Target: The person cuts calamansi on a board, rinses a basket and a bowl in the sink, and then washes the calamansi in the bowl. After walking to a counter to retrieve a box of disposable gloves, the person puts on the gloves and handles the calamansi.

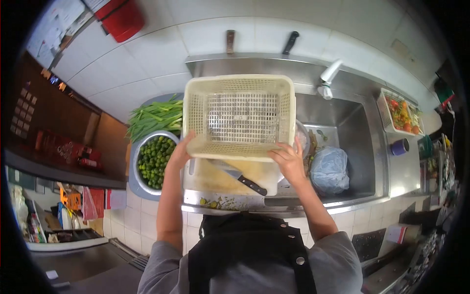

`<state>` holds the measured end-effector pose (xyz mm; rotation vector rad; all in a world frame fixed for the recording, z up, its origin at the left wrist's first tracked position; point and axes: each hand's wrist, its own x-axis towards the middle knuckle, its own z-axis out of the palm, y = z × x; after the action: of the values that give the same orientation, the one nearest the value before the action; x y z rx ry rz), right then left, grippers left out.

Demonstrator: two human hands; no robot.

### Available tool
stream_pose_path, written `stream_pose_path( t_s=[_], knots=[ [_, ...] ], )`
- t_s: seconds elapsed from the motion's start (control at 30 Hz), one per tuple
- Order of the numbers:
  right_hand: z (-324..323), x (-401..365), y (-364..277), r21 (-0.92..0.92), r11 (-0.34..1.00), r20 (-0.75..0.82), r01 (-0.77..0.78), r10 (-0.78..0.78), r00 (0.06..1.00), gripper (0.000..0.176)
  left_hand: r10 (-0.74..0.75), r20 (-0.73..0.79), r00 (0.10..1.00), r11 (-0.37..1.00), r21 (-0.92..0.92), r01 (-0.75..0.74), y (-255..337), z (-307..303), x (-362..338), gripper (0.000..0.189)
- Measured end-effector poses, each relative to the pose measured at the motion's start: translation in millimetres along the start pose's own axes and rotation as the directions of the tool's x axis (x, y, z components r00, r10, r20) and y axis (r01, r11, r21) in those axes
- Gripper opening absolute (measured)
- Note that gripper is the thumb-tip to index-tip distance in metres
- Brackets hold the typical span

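Both hands hold an empty cream plastic basket with slotted walls and floor, tilted so its inside shows. My left hand grips its near left corner, and my right hand has its fingers over the near right edge. Below the basket lies a cutting board, partly hidden by it. On the board rests a knife with a black handle. To the left stand a metal bowl of small green citrus fruits and a bunch of long green leaves.
A steel sink at the right holds a tied plastic bag and scraps. Beyond it are a faucet, a basket of red and yellow vegetables and a purple cup. Two knife handles show at the wall.
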<state>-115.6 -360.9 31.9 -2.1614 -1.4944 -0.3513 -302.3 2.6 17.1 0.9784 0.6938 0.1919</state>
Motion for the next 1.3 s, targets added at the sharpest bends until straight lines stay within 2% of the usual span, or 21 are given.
stream_pose_path(
  t_s=[0.07, 0.13, 0.2, 0.27, 0.3, 0.33, 0.4, 0.47, 0.57, 0.6, 0.67, 0.7, 0.77, 0.9, 0.93, 1.0, 1.03, 1.13, 1.17, 1.23, 1.3],
  knots=[
    [-17, -13, 16, -0.019, 0.999, -0.011, -0.039, 0.039, 0.999, 0.04, -0.002, 0.059, 0.998, 0.956, 0.292, -0.015, -19, 2, 20, 0.051],
    [-45, -5, 41, -0.026, 0.995, 0.033, -0.099, 0.099, 0.994, 0.043, -0.074, 0.084, 0.994, 0.938, 0.346, 0.04, -18, 25, 26, 0.055],
    [-64, 5, 78, 0.01, 0.99, 0.045, -0.142, 0.141, 0.989, 0.046, -0.059, -0.027, 0.998, 0.947, 0.315, 0.065, -17, 43, 32, 0.057],
    [-69, 19, 134, 0.293, 0.922, -0.183, -0.254, 0.315, 0.932, 0.051, -0.043, 0.006, 0.999, 0.944, 0.329, 0.039, -3, 82, 12, 0.053],
    [-64, 20, 178, 0.378, 0.858, -0.202, -0.348, 0.444, 0.873, 0.042, -0.031, -0.033, 0.999, 0.946, 0.321, 0.04, -3, 89, 12, 0.05],
    [-51, 23, 224, 0.464, 0.774, -0.204, -0.431, 0.567, 0.798, 0.036, -0.023, -0.077, 0.997, 0.949, 0.313, 0.046, -4, 97, 11, 0.047],
    [-27, 49, 293, 0.71, 0.298, 0.022, -0.638, 0.896, 0.443, 0.035, 0.013, -0.024, 1.0, 0.984, 0.18, -0.008, -1, 118, 10, 0.044],
    [-17, 69, 323, 0.832, -0.077, 0.276, -0.549, 0.917, 0.29, 0.051, 0.007, 0.044, 0.999, 0.995, 0.097, -0.012, 1, 128, 15, 0.04],
    [18, 80, 345, 0.894, -0.242, 0.371, -0.377, 0.872, 0.32, 0.053, -0.053, -0.032, 0.998, 0.997, 0.057, 0.055, -6, 137, 21, 0.048],
    [27, 82, 351, 0.891, -0.249, 0.378, -0.38, 0.869, 0.318, 0.053, -0.056, -0.039, 0.998, 0.997, 0.059, 0.059, -4, 144, 21, 0.048],
    [40, 76, 361, 0.788, 0.169, 0.099, -0.592, 0.914, 0.394, 0.057, -0.075, -0.001, 0.997, 0.994, 0.077, 0.075, -5, 162, 16, 0.036],
    [50, 76, 371, 0.789, 0.171, 0.099, -0.59, 0.913, 0.396, 0.057, -0.072, -0.002, 0.997, 0.994, 0.077, 0.072, -12, 164, 22, 0.036],
    [71, 68, 387, 0.234, 0.648, -0.339, -0.724, 0.753, 0.564, 0.059, -0.142, -0.002, 0.99, 0.981, 0.13, 0.141, -33, 166, 33, 0.035],
    [33, 72, 355, 0.195, 0.652, -0.183, -0.733, 0.758, 0.626, 0.066, -0.2, -0.03, 0.979, 0.955, 0.218, 0.201, -37, 202, 32, 0.038],
    [22, 67, 369, 0.196, 0.652, -0.189, -0.733, 0.758, 0.624, 0.066, -0.236, 0.059, 0.97, 0.956, 0.195, 0.221, -35, 209, 33, 0.039],
    [-9, 51, 397, 0.065, 0.707, 0.104, -0.704, 0.697, 0.71, 0.061, -0.272, 0.152, 0.95, 0.954, 0.174, 0.245, -36, 220, 33, 0.04],
    [-33, 49, 390, 0.163, 0.726, 0.02, -0.668, 0.674, 0.738, 0.047, -0.306, 0.152, 0.94, 0.937, 0.222, 0.269, -37, 226, 35, 0.04],
    [-96, 61, 341, 0.22, 0.732, -0.156, -0.644, 0.678, 0.718, 0.035, -0.372, 0.212, 0.904, 0.902, 0.314, 0.297, -57, 230, 59, 0.041],
    [-107, 69, 322, 0.351, 0.647, -0.069, -0.677, 0.738, 0.671, 0.029, -0.407, 0.259, 0.876, 0.882, 0.361, 0.303, -65, 230, 70, 0.042],
    [-108, 80, 292, 0.626, 0.538, 0.064, -0.565, 0.686, 0.725, 0.029, -0.413, 0.329, 0.849, 0.877, 0.394, 0.274, -70, 249, 82, 0.044],
    [-97, 92, 268, 0.646, 0.55, 0.153, -0.53, 0.587, 0.795, 0.03, -0.416, 0.397, 0.818, 0.873, 0.426, 0.238, -79, 270, 109, 0.045]
  ],
)
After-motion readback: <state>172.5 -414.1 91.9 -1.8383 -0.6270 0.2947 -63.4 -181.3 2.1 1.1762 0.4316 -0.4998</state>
